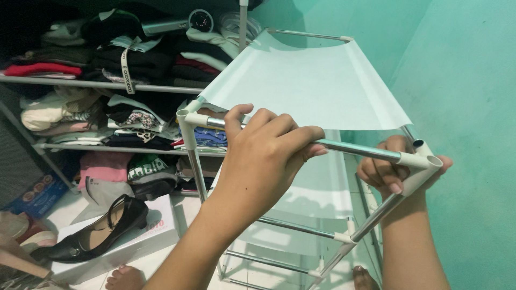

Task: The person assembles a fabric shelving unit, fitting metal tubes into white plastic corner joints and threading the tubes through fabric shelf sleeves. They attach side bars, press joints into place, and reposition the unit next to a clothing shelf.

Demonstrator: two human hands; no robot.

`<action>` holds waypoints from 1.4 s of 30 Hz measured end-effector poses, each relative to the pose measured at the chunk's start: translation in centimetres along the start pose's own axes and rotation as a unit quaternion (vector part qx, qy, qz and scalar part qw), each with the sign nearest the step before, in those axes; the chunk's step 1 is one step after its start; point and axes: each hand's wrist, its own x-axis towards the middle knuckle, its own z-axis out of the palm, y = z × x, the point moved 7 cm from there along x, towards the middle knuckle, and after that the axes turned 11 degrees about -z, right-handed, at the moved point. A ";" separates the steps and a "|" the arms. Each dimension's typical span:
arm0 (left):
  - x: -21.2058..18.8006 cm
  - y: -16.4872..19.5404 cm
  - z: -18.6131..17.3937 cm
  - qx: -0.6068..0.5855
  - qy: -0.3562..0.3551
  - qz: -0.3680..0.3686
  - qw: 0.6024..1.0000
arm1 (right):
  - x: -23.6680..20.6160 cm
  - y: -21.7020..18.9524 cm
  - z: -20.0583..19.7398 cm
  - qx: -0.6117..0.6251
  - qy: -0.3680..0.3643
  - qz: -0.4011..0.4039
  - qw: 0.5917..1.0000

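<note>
Hands steady a light shoe rack's top tier: the left hand [266, 153] wraps the near metal rail [357, 150], the right hand [395, 172] clasps the white corner connector [424, 166] near the green wall [467, 107]. Squaring rail to connector likely keeps it seated.

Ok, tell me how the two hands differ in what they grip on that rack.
The left hand wraps over the metal front bar, fingers curled on top, near its middle. The right hand grips the white plastic corner joint at the bar's end, fingers underneath. The left hand sits higher and nearer the camera; the right hand is partly hidden behind the joint. Both are closed on the same rack frame.
</note>
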 end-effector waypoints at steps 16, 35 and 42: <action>0.0 -0.2 -0.1 -0.011 0.036 0.010 0.999 | 1.0 -1.8 1.7 -0.146 0.045 0.053 0.987; -0.2 -17.4 -5.1 -0.261 0.013 -0.292 0.920 | 1.0 -0.8 1.7 -0.237 0.167 0.039 0.956; -0.2 -16.2 -0.2 -0.445 -0.091 -0.284 0.845 | 2.2 1.1 2.2 -0.088 0.032 -0.006 0.996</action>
